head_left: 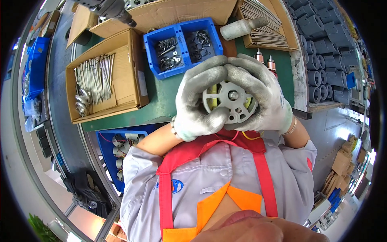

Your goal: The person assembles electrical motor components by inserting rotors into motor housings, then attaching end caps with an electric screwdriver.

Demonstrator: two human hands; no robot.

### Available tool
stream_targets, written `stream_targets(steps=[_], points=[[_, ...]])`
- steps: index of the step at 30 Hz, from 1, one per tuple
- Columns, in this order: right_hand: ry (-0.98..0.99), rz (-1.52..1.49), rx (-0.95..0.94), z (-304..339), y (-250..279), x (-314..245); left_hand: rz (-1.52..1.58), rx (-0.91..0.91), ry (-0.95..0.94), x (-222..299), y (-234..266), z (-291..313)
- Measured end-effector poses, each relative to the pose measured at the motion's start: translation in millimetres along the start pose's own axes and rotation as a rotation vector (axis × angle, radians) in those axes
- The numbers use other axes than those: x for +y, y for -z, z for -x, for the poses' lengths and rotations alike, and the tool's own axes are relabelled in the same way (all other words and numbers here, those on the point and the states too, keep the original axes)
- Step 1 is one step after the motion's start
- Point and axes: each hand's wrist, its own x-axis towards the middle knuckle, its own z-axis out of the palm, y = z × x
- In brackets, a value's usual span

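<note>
Both my hands, in grey-and-white work gloves, are wrapped round a small electric motor (227, 100) at the front edge of the green bench. Its round grey metal end cover, with slots, holes and a short central shaft, faces up. Yellow-green parts show through the slots. A red and a yellow wire come out below it. My left hand (200, 97) grips its left side, thumb on the cover's lower edge. My right hand (268, 90) closes round the right side. The fingers of both hands meet at the far side and hide the motor's rim there.
Beyond my hands stand a divided blue bin (182, 48) of washers and rings and a pale cylindrical tool (242, 29). Cardboard boxes of long rods (94, 76) flank them. A power tool (109, 10) hangs above. More motors fill a blue crate (107, 151) below left; grey cylindrical housings (322, 76) are stacked right.
</note>
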Motion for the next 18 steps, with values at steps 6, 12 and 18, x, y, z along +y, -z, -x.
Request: stream_targets(steps=[6, 12, 18], points=[[-0.006, 0.030, -0.041, 6.2, 1.9, -4.0, -0.004, 0.023, 0.083, 9.7, -2.6, 0.0], [-0.098, -0.182, 0.003, 20.6, -11.3, 0.9, -0.575, 0.174, 0.241, 10.5, 121.8, 6.8], [-0.220, -0.397, 0.023, 19.7, -6.5, 1.9, -1.614, -0.168, 1.048, -29.2, 287.4, 18.6]])
